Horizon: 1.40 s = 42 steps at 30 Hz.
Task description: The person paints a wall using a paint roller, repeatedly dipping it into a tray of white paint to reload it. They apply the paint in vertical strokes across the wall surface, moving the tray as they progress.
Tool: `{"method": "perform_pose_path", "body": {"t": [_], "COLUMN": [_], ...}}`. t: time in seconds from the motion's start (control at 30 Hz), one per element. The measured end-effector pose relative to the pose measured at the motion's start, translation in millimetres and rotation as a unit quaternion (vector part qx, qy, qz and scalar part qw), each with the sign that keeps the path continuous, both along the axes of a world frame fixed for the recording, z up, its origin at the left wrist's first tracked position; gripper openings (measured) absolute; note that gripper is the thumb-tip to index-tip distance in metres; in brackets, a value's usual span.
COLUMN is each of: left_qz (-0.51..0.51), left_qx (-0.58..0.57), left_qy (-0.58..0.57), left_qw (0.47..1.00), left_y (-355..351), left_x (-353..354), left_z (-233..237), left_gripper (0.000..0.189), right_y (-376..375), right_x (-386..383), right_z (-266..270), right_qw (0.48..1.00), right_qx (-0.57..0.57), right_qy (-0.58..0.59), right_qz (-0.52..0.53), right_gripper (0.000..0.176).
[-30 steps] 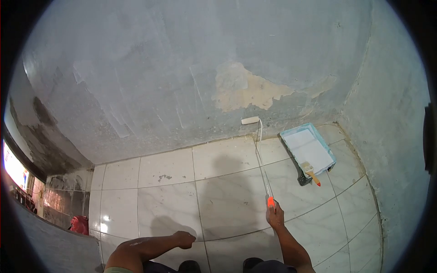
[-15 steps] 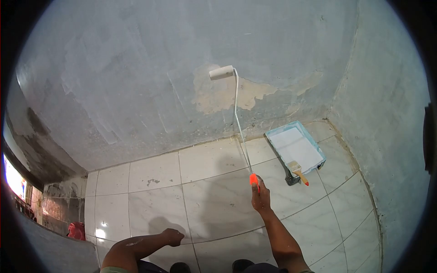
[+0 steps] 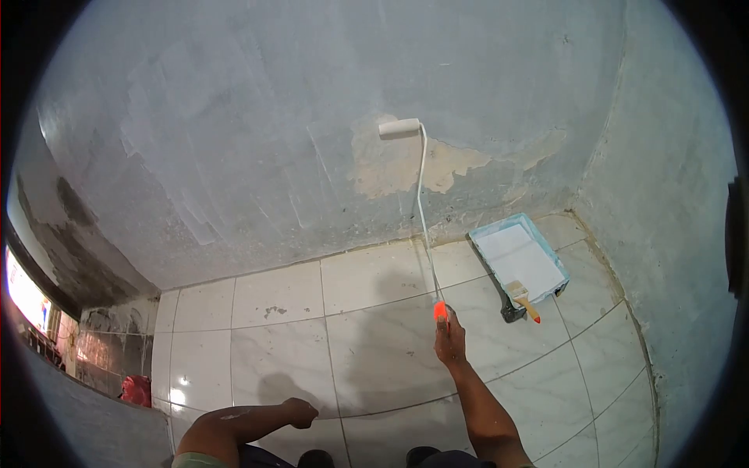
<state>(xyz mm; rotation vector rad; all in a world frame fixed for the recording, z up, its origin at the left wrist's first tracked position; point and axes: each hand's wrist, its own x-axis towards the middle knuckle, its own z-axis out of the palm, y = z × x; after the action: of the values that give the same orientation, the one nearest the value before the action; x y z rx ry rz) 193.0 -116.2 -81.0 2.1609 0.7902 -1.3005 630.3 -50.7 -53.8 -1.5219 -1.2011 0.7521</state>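
Note:
My right hand (image 3: 450,341) is wrapped around the orange handle of a paint roller (image 3: 424,183). The roller's long white rod reaches up from the hand, and its white sleeve (image 3: 399,128) lies against the grey wall, over the upper part of a bare beige patch (image 3: 390,168). Low in the view, my left hand (image 3: 300,413) is closed in a fist above the floor, with nothing visible in it. To the right of the roller, a light blue paint tray (image 3: 558,261) with white paint sits on the floor. A paintbrush (image 3: 527,304) with a yellow and red handle lies across the tray's near edge.
The grey wall (image 3: 234,117) meets a second wall (image 3: 671,195) at the right corner. Pale tiles (image 3: 273,300) cover the floor. At the far left are a stained low wall (image 3: 117,355), a bright opening and a red item (image 3: 136,391). My feet show at the bottom.
The view has turned slightly left, so wall, tray and roller appear further right. The roller sleeve stays at nearly the same place on the beige patch. Both hands keep their hold and shape.

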Motion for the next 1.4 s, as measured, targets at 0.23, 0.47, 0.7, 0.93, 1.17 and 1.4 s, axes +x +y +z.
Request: {"method": "perform_pose_path", "body": {"t": [0.23, 0.47, 0.7, 0.93, 1.17, 1.4], "left_qz": [0.098, 0.002, 0.09, 0.032, 0.043, 0.084], "left_qx": [0.036, -0.037, 0.038, -0.012, 0.011, 0.019], "left_qy": [-0.061, -0.044, -0.1, -0.045, -0.047, -0.087], "left_qw": [0.993, 0.998, 0.99, 0.998, 0.998, 0.992], "left_y": [10.7, -11.9, 8.7, -8.1, 0.3, -3.8], "left_x": [-7.8, -11.8, 6.0, -15.5, -3.3, 10.2], "left_z": [-6.3, -28.9, -13.9, -18.2, -15.8, -18.0], "left_gripper": [0.035, 0.035, 0.035, 0.035, 0.039, 0.038], "right_y": [-36.7, 17.3, 13.1, 8.3, 24.7, -77.1], "right_x": [-4.2, -1.2, -20.6, -30.0, -14.4, 24.7], "right_z": [-87.5, 4.3, -19.6, -2.6, 26.1, -36.1], "right_qw": [0.996, 0.989, 0.987, 0.998, 0.994, 0.995], "right_qx": [0.055, 0.13, 0.112, 0.012, 0.082, -0.007], "right_qy": [-0.07, -0.061, -0.106, -0.036, -0.055, -0.092], "right_qz": [-0.027, -0.038, -0.046, -0.042, -0.038, -0.046], "right_gripper": [0.049, 0.047, 0.042, 0.047, 0.045, 0.043]}}
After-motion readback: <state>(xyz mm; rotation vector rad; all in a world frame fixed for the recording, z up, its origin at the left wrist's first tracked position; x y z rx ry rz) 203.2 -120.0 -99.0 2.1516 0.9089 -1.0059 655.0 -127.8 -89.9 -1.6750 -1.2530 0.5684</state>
